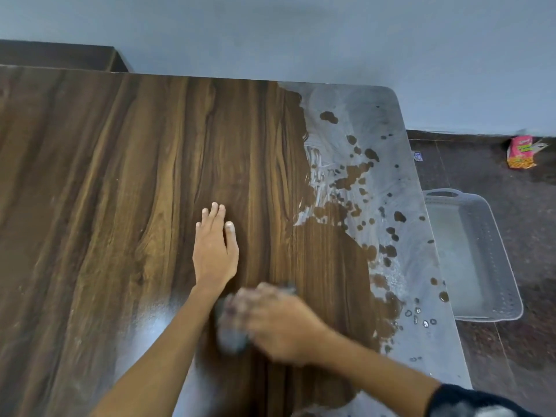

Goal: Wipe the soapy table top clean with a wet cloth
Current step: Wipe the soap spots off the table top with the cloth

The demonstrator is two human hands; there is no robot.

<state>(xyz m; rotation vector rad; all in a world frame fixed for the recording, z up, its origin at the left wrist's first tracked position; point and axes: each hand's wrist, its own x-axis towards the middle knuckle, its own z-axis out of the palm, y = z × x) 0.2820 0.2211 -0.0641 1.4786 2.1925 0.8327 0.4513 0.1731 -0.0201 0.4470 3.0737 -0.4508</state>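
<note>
A dark wood-grain table top (120, 182) fills most of the view. White soap film (376, 164) with bare spots covers its right strip, and a hazy patch lies near the front edge. My right hand (276, 320), blurred with motion and soapy, grips a grey wet cloth (231, 335) pressed on the table near the front middle. My left hand (215, 248) rests flat on the wood just beyond it, fingers straight and together.
A grey plastic basket tray (505, 284) holding cloudy water sits on the dark floor right of the table. A pink and yellow packet (520, 152) lies on the floor by the grey wall. A dark cabinet (60, 55) stands behind the table's far left.
</note>
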